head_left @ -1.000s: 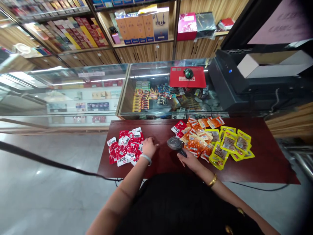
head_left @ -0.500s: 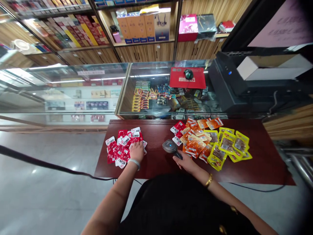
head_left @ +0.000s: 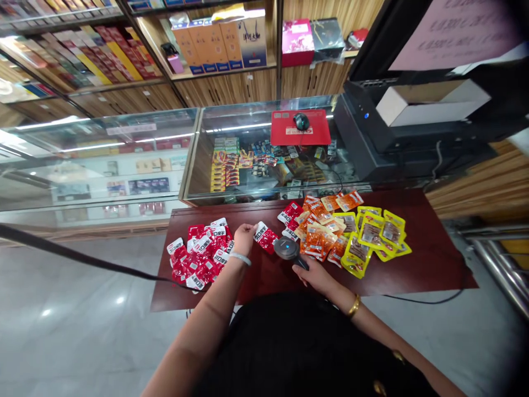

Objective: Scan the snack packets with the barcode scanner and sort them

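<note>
Between its fingertips my left hand pinches the white end of a red snack packet. The packet's lower right end lies close to the head of a dark barcode scanner; whether they touch I cannot tell. My right hand is wrapped round the scanner's handle, and a small blue light glows on its top. To the left a pile of red and white packets covers part of the brown table. Beyond the scanner lie a few more red packets, a heap of orange packets and several yellow packets.
The brown table stands against a glass display counter. On the counter are a red mat with a computer mouse and a black machine carrying a white open box. A dark cable crosses at left.
My left hand has moved right from the red pile to beside the scanner, now with a red packet in its fingers. My right hand keeps its hold. The whole view has shifted slightly.
</note>
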A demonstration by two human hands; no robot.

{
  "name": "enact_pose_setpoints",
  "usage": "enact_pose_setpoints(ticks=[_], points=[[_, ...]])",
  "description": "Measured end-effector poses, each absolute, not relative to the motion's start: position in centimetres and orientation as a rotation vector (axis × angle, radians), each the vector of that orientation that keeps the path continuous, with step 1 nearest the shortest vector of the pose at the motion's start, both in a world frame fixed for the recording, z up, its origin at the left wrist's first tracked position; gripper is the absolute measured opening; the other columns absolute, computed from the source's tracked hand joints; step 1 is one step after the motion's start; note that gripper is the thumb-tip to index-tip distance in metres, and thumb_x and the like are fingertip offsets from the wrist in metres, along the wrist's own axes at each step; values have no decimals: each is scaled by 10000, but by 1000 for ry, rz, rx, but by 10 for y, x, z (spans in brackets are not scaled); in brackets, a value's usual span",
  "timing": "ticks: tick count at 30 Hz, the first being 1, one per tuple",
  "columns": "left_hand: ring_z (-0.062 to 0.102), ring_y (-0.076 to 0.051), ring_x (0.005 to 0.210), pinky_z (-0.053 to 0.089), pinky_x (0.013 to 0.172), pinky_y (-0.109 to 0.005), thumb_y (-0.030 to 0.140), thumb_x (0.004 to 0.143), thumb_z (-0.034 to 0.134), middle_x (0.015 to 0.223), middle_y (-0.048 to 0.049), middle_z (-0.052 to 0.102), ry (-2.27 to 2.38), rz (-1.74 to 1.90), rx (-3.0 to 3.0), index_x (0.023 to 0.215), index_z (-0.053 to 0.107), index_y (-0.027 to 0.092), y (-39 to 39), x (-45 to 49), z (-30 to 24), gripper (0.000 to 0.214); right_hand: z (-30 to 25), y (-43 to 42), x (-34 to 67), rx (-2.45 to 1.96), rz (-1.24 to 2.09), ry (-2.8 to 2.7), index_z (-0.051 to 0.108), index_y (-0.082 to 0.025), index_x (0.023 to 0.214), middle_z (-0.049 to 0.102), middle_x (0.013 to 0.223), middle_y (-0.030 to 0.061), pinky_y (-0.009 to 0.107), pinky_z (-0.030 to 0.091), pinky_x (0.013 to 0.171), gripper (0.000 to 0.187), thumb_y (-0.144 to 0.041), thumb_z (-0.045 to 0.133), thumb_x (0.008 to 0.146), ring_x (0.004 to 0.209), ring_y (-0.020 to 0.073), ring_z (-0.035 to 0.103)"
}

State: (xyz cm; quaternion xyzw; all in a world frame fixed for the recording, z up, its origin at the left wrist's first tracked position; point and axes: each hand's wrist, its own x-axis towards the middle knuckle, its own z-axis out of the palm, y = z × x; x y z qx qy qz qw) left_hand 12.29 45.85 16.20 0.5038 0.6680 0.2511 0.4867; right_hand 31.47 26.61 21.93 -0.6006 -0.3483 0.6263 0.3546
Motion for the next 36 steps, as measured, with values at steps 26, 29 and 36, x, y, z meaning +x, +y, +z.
enact_pose_setpoints(ticks=[26, 29, 36], points=[[442, -312, 1258, 325, 1057, -458, 298, 797, 642, 1333, -136, 540, 1944, -49, 1978, 1258, 568, 210, 394, 45, 176, 475, 192, 282, 296, -1503, 1742, -1044, 535, -168, 1159, 493, 564, -78, 212, 341, 405, 534, -567, 610, 811, 400, 89, 432], [390, -338, 1281, 324, 1032, -466, 368, 778, 660, 1396, -141, 464, 2107, -121, 1956, 1301, 510, 224, 384, 26, 181, 563, 194, 288, 288, -1515, 1789, -1090, 532, -161, 1207, 501, 564, -73, 207, 342, 401, 567, -560, 612, 813, 397, 86, 431], [382, -362, 1270, 330, 1017, -456, 536, 752, 647, 1385, -179, 421, 2326, -144, 1741, 1313, 453, 169, 369, -9, 179, 698, 195, 298, 272, -1485, 1863, -1175, 539, -157, 1243, 534, 597, -55, 201, 346, 409, 577, -547, 612, 824, 412, 81, 438]])
